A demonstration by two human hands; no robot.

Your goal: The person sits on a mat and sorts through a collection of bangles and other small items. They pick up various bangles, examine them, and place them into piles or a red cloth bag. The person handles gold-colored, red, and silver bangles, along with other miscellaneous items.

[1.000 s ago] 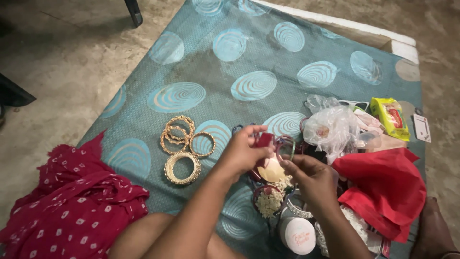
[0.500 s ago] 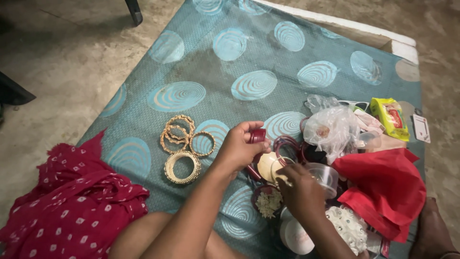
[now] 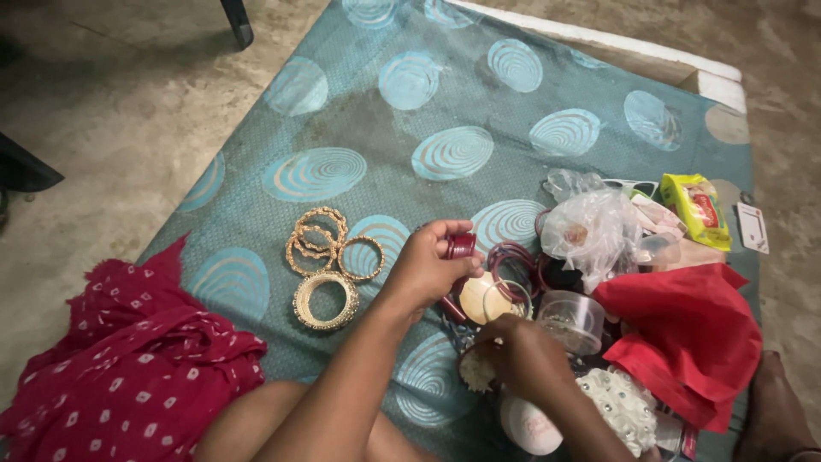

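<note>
The stack of dark red bangles sits pinched in the left hand, fingers closed round it, above the loose bangles on the patterned mat. The right hand lies nearer the body, curled down over a cream cluster (its grip hidden).

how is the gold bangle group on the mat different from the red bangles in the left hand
The gold bangles lie flat and spread on the teal mat, untouched; the dark red bangles are stacked together and pinched in the left hand. The gold ones look wider and ornate with beaded edges; the red ones look smaller, plain and glossy. Both are round bangles.
</note>
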